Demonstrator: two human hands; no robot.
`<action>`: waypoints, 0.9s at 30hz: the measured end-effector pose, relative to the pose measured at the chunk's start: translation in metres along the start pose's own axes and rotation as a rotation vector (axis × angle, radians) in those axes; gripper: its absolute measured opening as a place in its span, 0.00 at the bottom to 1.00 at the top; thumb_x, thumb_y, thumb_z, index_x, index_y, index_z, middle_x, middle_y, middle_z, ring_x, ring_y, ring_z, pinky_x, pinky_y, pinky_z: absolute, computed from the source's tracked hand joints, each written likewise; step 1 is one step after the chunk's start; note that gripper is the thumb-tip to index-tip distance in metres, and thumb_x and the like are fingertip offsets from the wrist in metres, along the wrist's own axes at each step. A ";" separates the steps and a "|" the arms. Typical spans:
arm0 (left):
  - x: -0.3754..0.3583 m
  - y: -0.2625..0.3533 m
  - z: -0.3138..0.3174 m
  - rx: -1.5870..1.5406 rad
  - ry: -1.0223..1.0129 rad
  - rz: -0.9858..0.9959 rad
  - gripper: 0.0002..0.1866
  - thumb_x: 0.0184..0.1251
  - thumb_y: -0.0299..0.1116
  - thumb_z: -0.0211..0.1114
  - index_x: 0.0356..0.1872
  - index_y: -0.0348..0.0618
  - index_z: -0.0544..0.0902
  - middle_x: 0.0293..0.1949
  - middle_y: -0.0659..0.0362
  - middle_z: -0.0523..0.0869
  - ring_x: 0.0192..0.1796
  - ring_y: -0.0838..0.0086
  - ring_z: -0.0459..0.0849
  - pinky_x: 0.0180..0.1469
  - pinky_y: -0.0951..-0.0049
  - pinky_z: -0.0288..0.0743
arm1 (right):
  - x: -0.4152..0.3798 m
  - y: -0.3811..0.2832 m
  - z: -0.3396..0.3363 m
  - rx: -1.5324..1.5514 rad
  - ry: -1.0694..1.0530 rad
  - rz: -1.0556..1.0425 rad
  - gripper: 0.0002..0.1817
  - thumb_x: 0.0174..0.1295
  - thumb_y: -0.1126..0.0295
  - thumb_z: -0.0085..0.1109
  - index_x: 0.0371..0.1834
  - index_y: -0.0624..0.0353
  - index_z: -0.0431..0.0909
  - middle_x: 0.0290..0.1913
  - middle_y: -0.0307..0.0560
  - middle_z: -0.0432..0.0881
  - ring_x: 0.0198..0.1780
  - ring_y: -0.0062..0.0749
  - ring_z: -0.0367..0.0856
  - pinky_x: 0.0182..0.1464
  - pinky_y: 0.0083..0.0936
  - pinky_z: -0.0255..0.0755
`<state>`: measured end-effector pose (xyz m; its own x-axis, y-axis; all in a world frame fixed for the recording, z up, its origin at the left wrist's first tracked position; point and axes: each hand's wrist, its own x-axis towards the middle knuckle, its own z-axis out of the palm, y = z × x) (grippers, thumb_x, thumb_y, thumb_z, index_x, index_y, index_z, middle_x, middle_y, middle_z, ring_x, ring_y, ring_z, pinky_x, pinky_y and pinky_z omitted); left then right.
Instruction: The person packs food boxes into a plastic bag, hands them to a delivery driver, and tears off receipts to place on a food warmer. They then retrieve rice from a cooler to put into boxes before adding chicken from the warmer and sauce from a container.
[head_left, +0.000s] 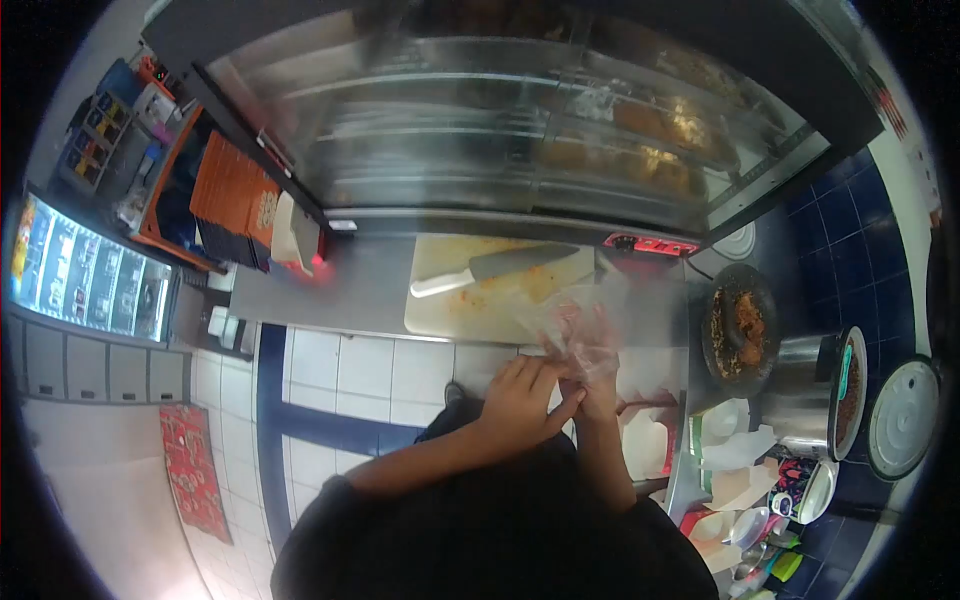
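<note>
A clear plastic glove point(606, 300) covers my right hand point(584, 345), whose fingers look spread inside it and hold nothing. My left hand point(524, 398) is closed at the right wrist, pinching the glove's cuff. Just beyond the hands, a cutting board point(430, 312) with orange-brown crumbs and stains lies on the metal counter point(350, 290). A large knife point(500, 268) with a white handle rests on the board, blade to the right. Neither hand touches the knife.
A glass display cabinet point(430, 130) stands behind the counter. On the right are a dark stone bowl point(715, 345) of brown food, a steel pot point(800, 385) and a round lid point(905, 415). Stacked orange boxes point(232, 195) stand on the left.
</note>
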<state>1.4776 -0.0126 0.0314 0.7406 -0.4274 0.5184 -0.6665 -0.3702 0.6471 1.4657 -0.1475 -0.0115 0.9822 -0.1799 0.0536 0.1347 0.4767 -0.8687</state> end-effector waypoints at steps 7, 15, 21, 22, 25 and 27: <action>0.009 -0.003 0.023 0.015 0.065 0.042 0.07 0.58 0.28 0.69 0.38 0.43 0.83 0.36 0.55 0.85 0.39 0.58 0.83 0.43 0.60 0.75 | 0.011 -0.016 0.000 0.754 -0.050 0.112 0.41 0.70 0.39 0.50 0.80 0.46 0.50 0.77 0.54 0.58 0.75 0.51 0.60 0.74 0.54 0.56; 0.003 -0.019 0.042 0.058 -0.157 0.133 0.05 0.59 0.28 0.66 0.36 0.46 0.83 0.36 0.59 0.85 0.40 0.62 0.83 0.43 0.62 0.74 | 0.023 0.017 -0.043 0.761 0.270 0.057 0.41 0.67 0.29 0.39 0.80 0.32 0.51 0.76 0.52 0.63 0.76 0.55 0.54 0.73 0.70 0.47; -0.002 -0.016 0.051 0.040 -0.151 0.191 0.05 0.61 0.29 0.65 0.38 0.44 0.83 0.38 0.56 0.86 0.45 0.60 0.84 0.47 0.62 0.77 | 0.033 -0.004 -0.037 0.850 -0.255 0.018 0.36 0.68 0.29 0.37 0.76 0.28 0.58 0.74 0.48 0.62 0.78 0.52 0.52 0.73 0.69 0.46; -0.002 -0.017 0.054 0.042 -0.146 0.190 0.05 0.61 0.29 0.65 0.38 0.44 0.83 0.38 0.56 0.86 0.45 0.60 0.84 0.47 0.62 0.77 | 0.037 -0.005 -0.035 0.848 -0.259 0.020 0.36 0.68 0.29 0.37 0.76 0.28 0.58 0.74 0.48 0.62 0.78 0.52 0.52 0.73 0.69 0.46; -0.001 -0.023 0.062 -0.070 -0.197 0.250 0.05 0.62 0.29 0.64 0.38 0.43 0.83 0.39 0.55 0.86 0.46 0.58 0.84 0.49 0.59 0.77 | 0.046 0.000 -0.033 0.493 0.408 0.173 0.40 0.65 0.25 0.37 0.76 0.29 0.58 0.75 0.47 0.61 0.78 0.52 0.50 0.73 0.68 0.47; 0.004 -0.027 0.063 -0.160 -0.237 0.159 0.05 0.63 0.29 0.64 0.38 0.41 0.82 0.38 0.53 0.86 0.45 0.57 0.84 0.49 0.59 0.78 | 0.053 0.027 -0.060 0.511 0.531 0.220 0.42 0.63 0.23 0.38 0.76 0.31 0.60 0.74 0.48 0.63 0.77 0.50 0.52 0.72 0.66 0.51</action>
<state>1.4930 -0.0568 -0.0191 0.5752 -0.6567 0.4877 -0.7366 -0.1566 0.6579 1.5132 -0.1954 -0.0616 0.8161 -0.3625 -0.4501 0.1140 0.8645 -0.4896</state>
